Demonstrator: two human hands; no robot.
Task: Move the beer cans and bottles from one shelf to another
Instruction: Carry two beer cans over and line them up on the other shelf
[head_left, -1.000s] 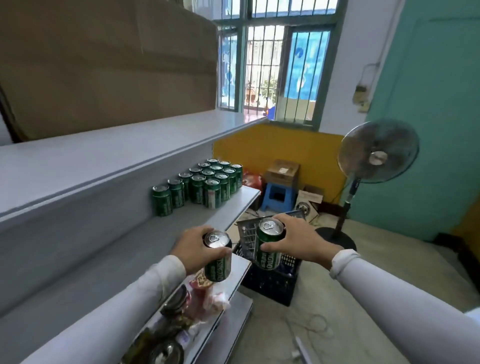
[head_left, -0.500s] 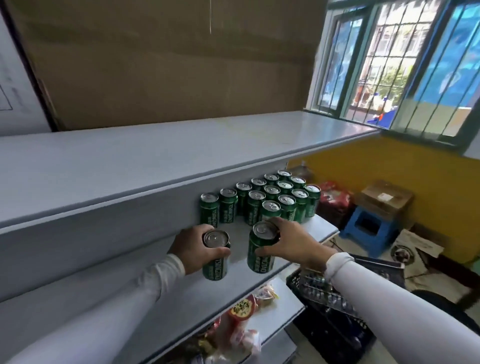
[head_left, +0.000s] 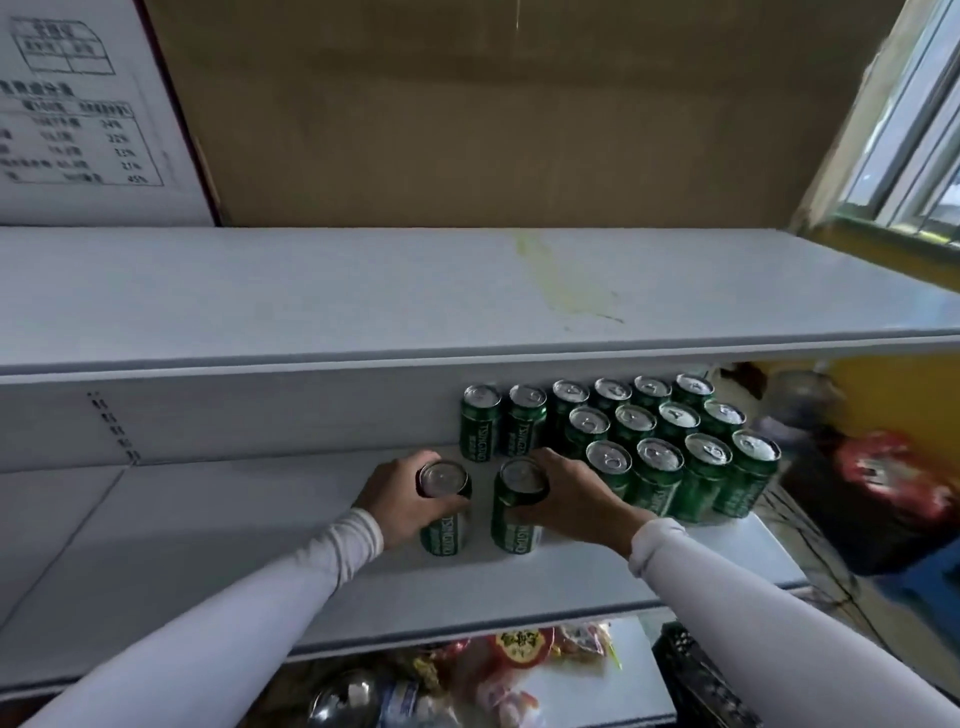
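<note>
Two green beer cans stand upright on the pale grey middle shelf (head_left: 208, 530), long axes vertical and silver pull-tab tops facing up, slightly below the centre of the frame. The left hand (head_left: 400, 499) wraps its fingers and thumb round the upper body of the left can (head_left: 444, 512); the right hand (head_left: 569, 493) curls round the top of the right can (head_left: 517, 506) in the same way. The two held cans are near each other but not touching. Both are smooth metal cylinders with glossy green sides and white lettering running up the wall. Just right of them and behind, a cluster of matching cans (head_left: 654, 441) stands upright in tight rows against the shelf's back panel, their rims catching light. Both forearms wear white sleeves. Above, the flat top shelf (head_left: 363, 291) carries a yellowish streak, with brown cardboard (head_left: 493, 104) behind it. At the bottom edge, crinkly snack packets (head_left: 519, 660) lie on a lower shelf.
</note>
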